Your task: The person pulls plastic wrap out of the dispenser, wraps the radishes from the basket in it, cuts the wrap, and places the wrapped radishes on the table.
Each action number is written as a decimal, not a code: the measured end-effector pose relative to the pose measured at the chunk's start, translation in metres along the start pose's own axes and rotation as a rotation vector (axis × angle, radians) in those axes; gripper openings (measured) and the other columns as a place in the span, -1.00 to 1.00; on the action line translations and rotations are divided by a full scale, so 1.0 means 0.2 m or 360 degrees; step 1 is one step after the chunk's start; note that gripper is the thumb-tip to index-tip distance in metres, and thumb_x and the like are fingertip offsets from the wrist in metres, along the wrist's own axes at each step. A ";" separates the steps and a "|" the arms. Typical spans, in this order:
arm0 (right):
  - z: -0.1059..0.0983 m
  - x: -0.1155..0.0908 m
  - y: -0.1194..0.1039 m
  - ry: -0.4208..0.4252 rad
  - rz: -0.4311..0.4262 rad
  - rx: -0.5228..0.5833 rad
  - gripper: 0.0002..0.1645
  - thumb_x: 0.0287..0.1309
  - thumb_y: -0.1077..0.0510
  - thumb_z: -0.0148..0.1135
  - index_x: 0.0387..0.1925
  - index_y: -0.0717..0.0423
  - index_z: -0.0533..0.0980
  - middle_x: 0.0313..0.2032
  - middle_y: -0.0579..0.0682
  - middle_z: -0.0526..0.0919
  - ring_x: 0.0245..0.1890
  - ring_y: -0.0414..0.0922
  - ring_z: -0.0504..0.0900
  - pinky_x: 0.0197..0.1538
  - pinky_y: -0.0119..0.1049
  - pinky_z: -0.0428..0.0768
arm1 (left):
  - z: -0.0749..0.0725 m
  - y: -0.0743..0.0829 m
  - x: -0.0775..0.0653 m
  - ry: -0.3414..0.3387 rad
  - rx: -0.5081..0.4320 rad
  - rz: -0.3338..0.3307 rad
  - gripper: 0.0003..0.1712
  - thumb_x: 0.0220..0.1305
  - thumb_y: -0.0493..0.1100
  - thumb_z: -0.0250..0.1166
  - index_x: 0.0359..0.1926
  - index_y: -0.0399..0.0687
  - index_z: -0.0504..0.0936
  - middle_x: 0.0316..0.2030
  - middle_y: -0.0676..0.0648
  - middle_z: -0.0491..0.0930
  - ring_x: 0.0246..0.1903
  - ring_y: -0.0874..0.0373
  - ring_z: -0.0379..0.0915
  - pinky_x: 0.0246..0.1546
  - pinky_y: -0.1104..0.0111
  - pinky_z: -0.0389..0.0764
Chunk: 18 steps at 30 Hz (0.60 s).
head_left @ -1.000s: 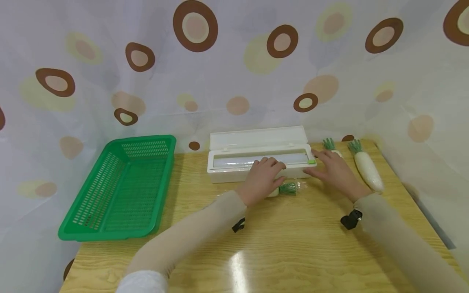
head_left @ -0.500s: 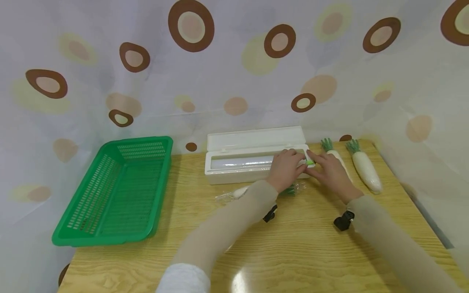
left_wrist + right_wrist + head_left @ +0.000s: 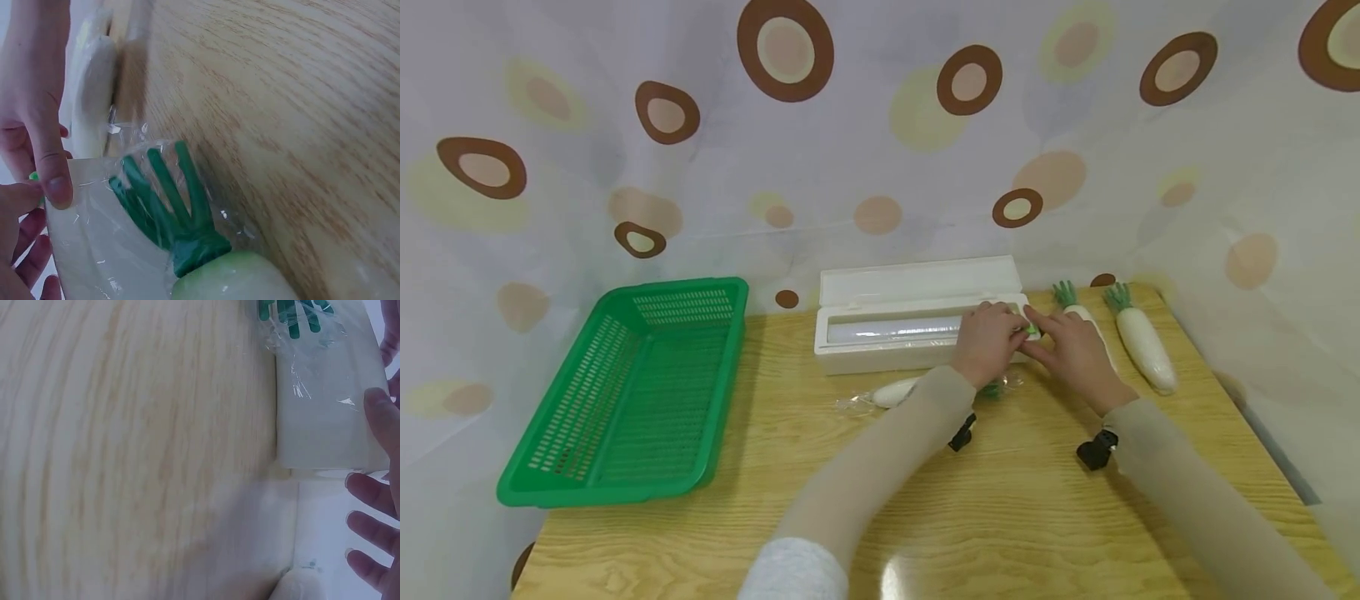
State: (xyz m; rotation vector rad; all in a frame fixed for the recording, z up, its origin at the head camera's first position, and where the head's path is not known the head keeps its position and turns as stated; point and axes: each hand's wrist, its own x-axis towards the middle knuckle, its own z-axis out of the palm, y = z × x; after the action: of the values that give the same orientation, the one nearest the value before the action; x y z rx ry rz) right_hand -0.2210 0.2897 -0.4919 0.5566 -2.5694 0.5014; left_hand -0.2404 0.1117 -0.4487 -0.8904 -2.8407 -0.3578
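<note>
A white cling film dispenser (image 3: 880, 360) stands at the back of the table, lid raised, with a pale film roll (image 3: 891, 329) inside. At its right end, my left hand (image 3: 987, 337) pinches the small green slider (image 3: 1032, 330), though the fingertips are partly hidden. My right hand (image 3: 1075, 350) grips the same end corner; its thumb (image 3: 382, 415) presses the front wall and the lower fingers (image 3: 372, 531) stay off it. In front lies a plastic-wrapped white radish (image 3: 891, 393), partly behind the left forearm; its green leaves (image 3: 169, 206) show in the left wrist view.
Two more white radishes lie to the right, one (image 3: 1144, 350) near the table's side edge and one (image 3: 1081, 315) behind my right hand. A green plastic basket (image 3: 711, 400) stands on the left. A patterned curtain (image 3: 842, 133) hangs behind the wooden table (image 3: 1000, 517).
My left hand has moved right along the dispenser to the green slider, uncovering part of the wrapped radish. My right hand has closed in on the end corner. The view has shifted slightly.
</note>
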 end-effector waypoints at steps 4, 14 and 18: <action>0.01 0.01 -0.01 0.0002 -0.0007 0.0036 -0.23 0.05 0.16 0.60 0.29 0.33 0.55 -0.42 0.09 0.58 -0.43 0.07 0.48 -0.36 -0.03 0.41 | 0.00 -0.01 0.01 -0.0004 -0.0030 -0.0004 -0.70 0.58 0.12 0.17 0.09 0.34 0.78 -0.03 0.21 0.70 -0.06 0.23 0.55 0.11 0.22 0.56; 0.00 0.01 0.00 0.0081 -0.0072 0.0084 -0.24 0.00 0.19 0.61 0.25 0.36 0.57 -0.47 0.16 0.60 -0.54 0.05 0.43 -0.44 -0.08 0.39 | -0.02 -0.07 0.04 -0.0026 -0.0070 0.0063 -0.75 0.53 0.11 0.23 -0.03 0.34 0.84 -0.06 0.21 0.73 -0.07 0.21 0.53 0.03 0.21 0.53; -0.01 0.01 0.00 0.0064 -0.0057 0.0071 -0.24 0.02 0.16 0.61 0.26 0.34 0.57 -0.49 0.11 0.59 -0.52 0.05 0.43 -0.41 -0.08 0.37 | -0.03 -0.09 0.06 -0.0075 -0.0056 0.0079 -0.74 0.50 0.13 0.24 0.02 0.38 0.82 -0.01 0.24 0.73 -0.03 0.24 0.52 0.02 0.25 0.50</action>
State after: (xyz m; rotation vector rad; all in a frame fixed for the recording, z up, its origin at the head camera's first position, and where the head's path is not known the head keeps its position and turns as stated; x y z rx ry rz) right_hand -0.2222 0.2890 -0.4896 0.6008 -2.5108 0.5530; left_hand -0.2593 0.1020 -0.4437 -0.9866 -2.8575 -0.3865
